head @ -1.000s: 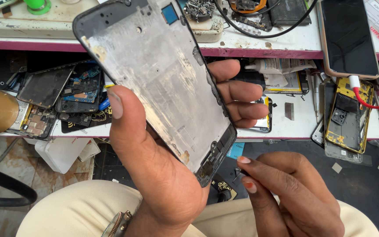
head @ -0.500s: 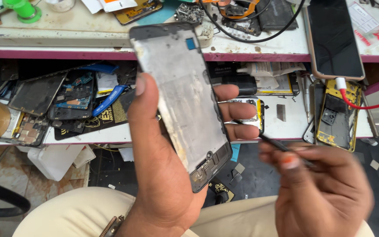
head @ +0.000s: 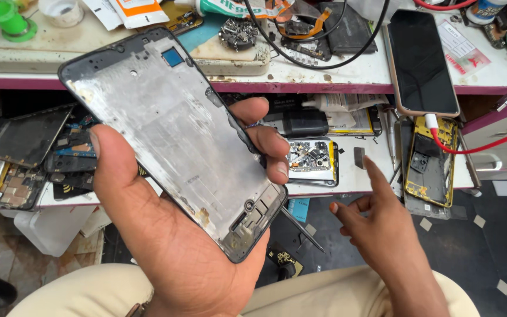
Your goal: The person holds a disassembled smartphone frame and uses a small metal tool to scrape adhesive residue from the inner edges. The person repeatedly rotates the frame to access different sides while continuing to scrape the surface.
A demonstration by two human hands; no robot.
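I hold the phone frame (head: 174, 138) up in my left hand (head: 165, 246), in front of the workbench shelf (head: 347, 179). Its long axis runs on a slant, the top end with the small blue square pointing up and to the left toward the bench's far left corner, the bottom end with the connector cut-outs pointing down and to the right toward my lap. My thumb lies along its left edge and my fingers curl round the right edge, so the hand is closed around it. The frame is a flat rectangle with rounded corners: a thin black rim around a dull grey metal plate, scuffed and streaked, with patches of pale residue and rust-brown specks near the bottom.

My right hand (head: 382, 235) hangs low to the right, apart from the frame, loosely open with the forefinger raised; a thin dark tool (head: 300, 228) shows between the two hands, but I cannot tell whether my fingers grip it. On the bench's right edge lies a dark-screened phone (head: 421, 58).
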